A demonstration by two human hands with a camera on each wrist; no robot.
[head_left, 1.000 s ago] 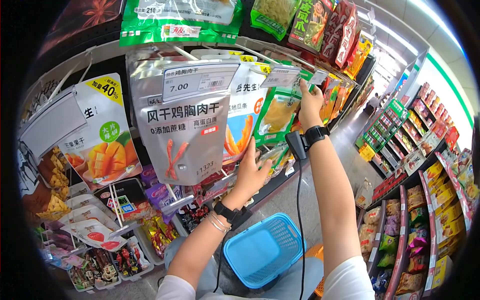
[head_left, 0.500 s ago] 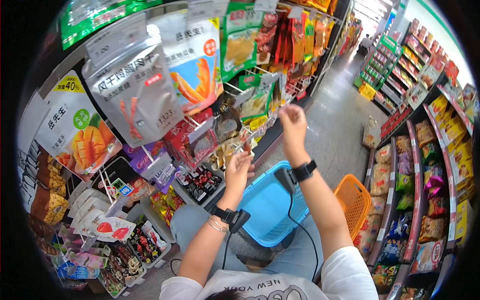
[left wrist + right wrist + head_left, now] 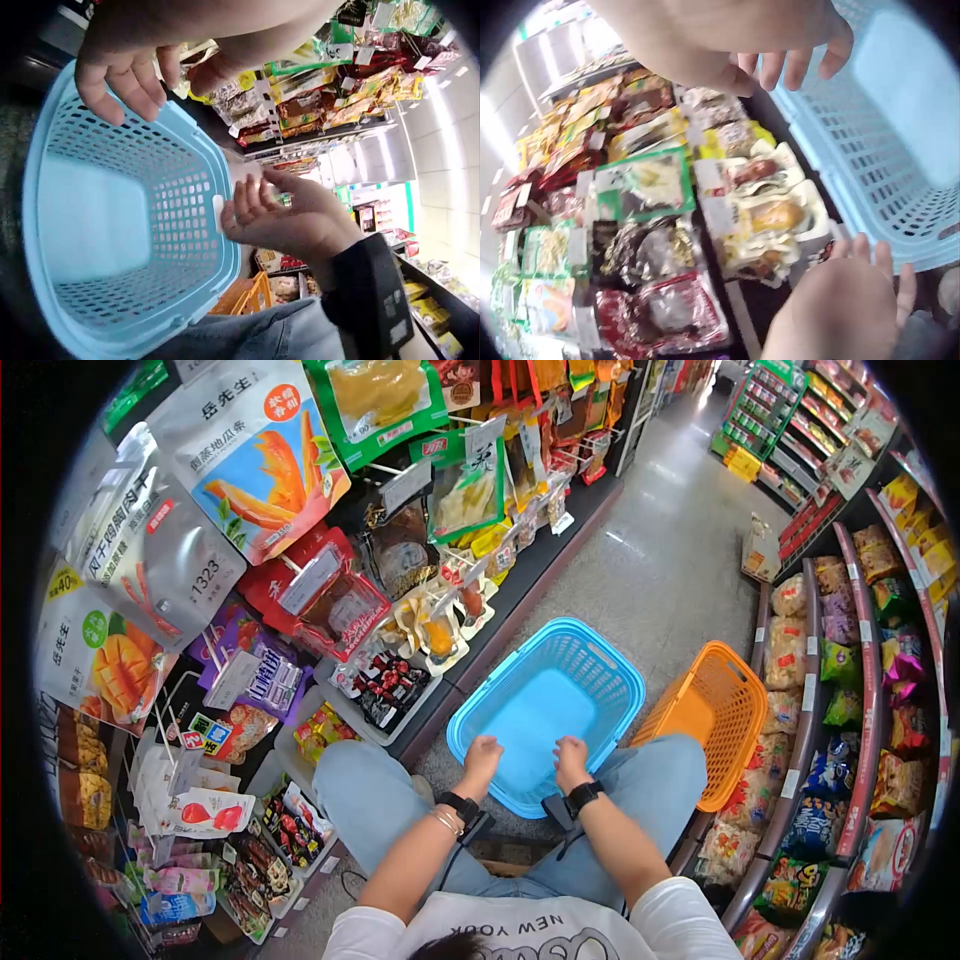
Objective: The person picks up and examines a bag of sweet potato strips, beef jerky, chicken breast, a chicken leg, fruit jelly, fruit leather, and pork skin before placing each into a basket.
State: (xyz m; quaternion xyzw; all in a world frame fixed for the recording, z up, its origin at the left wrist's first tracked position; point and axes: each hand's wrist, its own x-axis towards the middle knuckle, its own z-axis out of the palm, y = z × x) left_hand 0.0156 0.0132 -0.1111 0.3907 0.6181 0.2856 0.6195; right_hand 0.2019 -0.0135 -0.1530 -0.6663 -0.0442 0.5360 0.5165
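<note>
A light blue plastic basket (image 3: 540, 705) sits on the floor in front of the person's knees. Over its near part, my left hand (image 3: 482, 765) hovers with loosely curled fingers and nothing in them. My right hand (image 3: 572, 762) is level with it a short gap to the right, also holding nothing. In the left wrist view, the left hand's fingers (image 3: 139, 82) hang over the basket's rim, while the right hand (image 3: 289, 214) shows beside the perforated wall. The basket's inside (image 3: 97, 217) shows bare blue plastic.
An orange basket (image 3: 705, 720) stands right of the blue one, beside the person's knee. Snack pouches (image 3: 265, 470) hang from rack hooks on the left, above bins of small wrapped snacks (image 3: 385, 690). Shelves of bagged snacks (image 3: 840, 650) line the right. The aisle floor (image 3: 650, 550) runs ahead.
Both hands have come down from the hanging packs at the rack to the blue basket, the right from beside a green pack. The head view has tilted downward.
</note>
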